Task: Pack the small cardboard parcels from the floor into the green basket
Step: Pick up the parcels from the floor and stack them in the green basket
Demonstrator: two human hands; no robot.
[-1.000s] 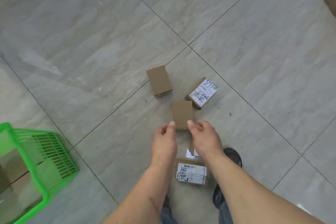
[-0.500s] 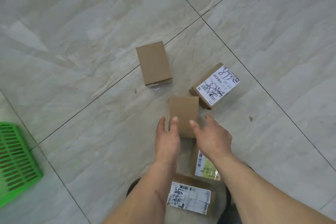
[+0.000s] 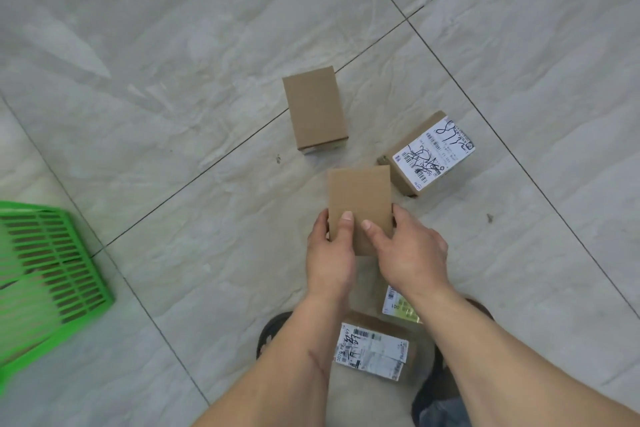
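Hands: left hand [image 3: 329,255] and right hand [image 3: 408,253] both grip the near end of one plain brown cardboard parcel [image 3: 359,198], thumbs on top, fingers curled round its sides.
Held parcel: blank on the face showing, up above the grey tiled floor [image 3: 173,62].
Parcel count: five in view, one held and four on the floor.
Blank one: plain brown cardboard box [image 3: 314,107], farther out.
Scribbled one: white-labelled cardboard box [image 3: 427,152], barcodes and black pen scrawl, looks like "8" something.
Near feet: parcel with white barcode label [image 3: 372,350], print too small to read, and a half-hidden parcel with a yellowish label [image 3: 398,305], "001" readable.
Basket: one green slotted plastic basket [image 3: 52,270], far left, well apart from the parcels.
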